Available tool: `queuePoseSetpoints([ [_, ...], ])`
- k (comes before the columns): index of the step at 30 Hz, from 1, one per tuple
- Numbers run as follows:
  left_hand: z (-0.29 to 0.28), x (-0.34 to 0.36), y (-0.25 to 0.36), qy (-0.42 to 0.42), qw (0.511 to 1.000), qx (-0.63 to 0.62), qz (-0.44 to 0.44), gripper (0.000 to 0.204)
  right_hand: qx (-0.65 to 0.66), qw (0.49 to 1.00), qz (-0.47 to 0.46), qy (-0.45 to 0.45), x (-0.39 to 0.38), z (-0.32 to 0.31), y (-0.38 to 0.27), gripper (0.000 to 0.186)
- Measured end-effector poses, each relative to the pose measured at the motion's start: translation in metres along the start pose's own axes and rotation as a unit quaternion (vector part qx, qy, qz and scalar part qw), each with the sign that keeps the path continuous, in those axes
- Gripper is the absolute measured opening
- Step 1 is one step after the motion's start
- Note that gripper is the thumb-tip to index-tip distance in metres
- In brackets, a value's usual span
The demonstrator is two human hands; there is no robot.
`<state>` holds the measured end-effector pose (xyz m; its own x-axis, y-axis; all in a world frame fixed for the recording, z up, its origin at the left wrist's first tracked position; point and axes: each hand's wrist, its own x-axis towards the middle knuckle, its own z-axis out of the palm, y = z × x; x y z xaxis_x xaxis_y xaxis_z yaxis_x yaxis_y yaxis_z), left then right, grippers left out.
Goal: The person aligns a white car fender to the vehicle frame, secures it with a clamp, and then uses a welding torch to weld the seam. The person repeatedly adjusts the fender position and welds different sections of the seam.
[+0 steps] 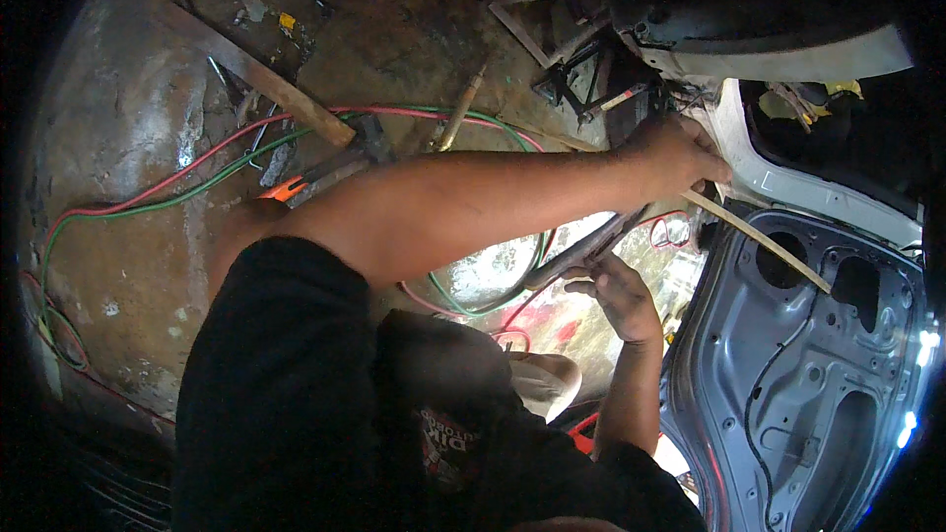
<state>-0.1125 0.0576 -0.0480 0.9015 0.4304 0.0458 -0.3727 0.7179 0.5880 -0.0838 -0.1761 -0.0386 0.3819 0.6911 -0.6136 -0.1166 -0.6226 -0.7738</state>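
Note:
My left arm reaches across to the right, and my left hand (pixel 675 158) is closed beside the white car body frame (pixel 754 163). A thin pale wooden strip (pixel 759 239) comes out from under its fingers and slants down over the grey door (pixel 818 374). My fingertips are near the frame's edge; whether they touch it I cannot tell. Below, my right hand (pixel 623 300) has its fingers bent around a long dark curved piece (pixel 576 258). The kind of that piece does not show clearly.
Red and green hoses (pixel 177 180) loop across the stained floor. A flat metal bar (pixel 261 79), an orange-handled tool (pixel 284 189), a brass-coloured rod (pixel 461 110) and a metal frame (pixel 537 34) lie about. A pale curved panel edge (pixel 788 61) overhangs at upper right.

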Motion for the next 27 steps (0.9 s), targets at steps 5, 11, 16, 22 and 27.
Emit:
queuePoseSetpoints([
  [5,-0.004,-0.001,0.001,0.011,0.999,0.049,0.005,0.024,-0.152,0.983,-0.019,0.102,0.008,0.003,0.007,0.021],
  [11,-0.012,0.003,-0.004,0.032,0.998,0.047,-0.016,0.022,-0.27,0.946,-0.062,0.171,0.01,0.02,0.006,0.015],
  [16,-0.015,0.008,-0.016,0.087,0.99,0.107,-0.028,0.026,-0.177,0.978,-0.056,0.098,0.014,0.013,0.017,0.033],
  [22,-0.016,-0.003,-0.024,0.197,0.933,0.299,0.036,0.036,0.101,0.984,-0.145,-0.02,0.053,0.051,-0.009,0.1],
  [27,-0.04,-0.007,0.014,0.125,0.915,0.381,-0.05,0.074,0.133,0.983,-0.116,-0.055,0.099,0.078,-0.024,0.082],
])
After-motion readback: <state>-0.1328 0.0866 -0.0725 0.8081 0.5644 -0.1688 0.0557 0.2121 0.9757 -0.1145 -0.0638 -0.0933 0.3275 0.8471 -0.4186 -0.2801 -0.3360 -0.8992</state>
